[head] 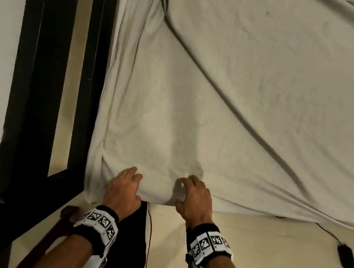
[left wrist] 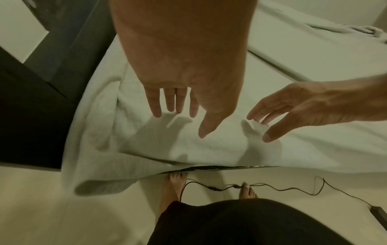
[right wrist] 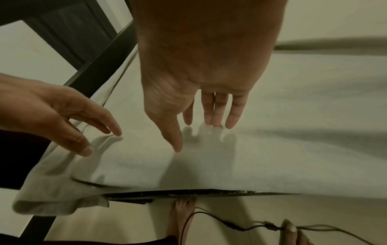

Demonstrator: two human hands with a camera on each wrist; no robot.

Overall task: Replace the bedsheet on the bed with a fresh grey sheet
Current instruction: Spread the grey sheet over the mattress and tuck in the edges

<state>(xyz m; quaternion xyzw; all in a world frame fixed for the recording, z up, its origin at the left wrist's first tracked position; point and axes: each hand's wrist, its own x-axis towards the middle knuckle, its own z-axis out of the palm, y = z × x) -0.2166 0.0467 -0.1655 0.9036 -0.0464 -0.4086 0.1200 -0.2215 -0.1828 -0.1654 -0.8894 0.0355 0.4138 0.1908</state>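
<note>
A pale grey sheet [head: 248, 99] covers the bed, creased by long diagonal folds. Both hands are at its near edge by the near-left corner. My left hand [head: 134, 183] is spread, fingers straight, just over or touching the cloth, as the left wrist view [left wrist: 188, 124] also shows. My right hand [head: 184, 192] is spread the same way a palm's width to the right, fingertips [right wrist: 213, 124] at the sheet. Neither hand holds cloth. The sheet's corner [left wrist: 100, 182] hangs loose over the bed corner. A strip of dark bed frame [right wrist: 188, 193] shows under the sheet's edge.
A black frame [head: 44, 87] stands along the bed's left side. On the pale floor lie a cable and a black power adapter [head: 347, 257]. My bare feet [left wrist: 173, 185] stand against the bed edge beside the cable. Bunched cloth [left wrist: 366, 30] lies at the far side.
</note>
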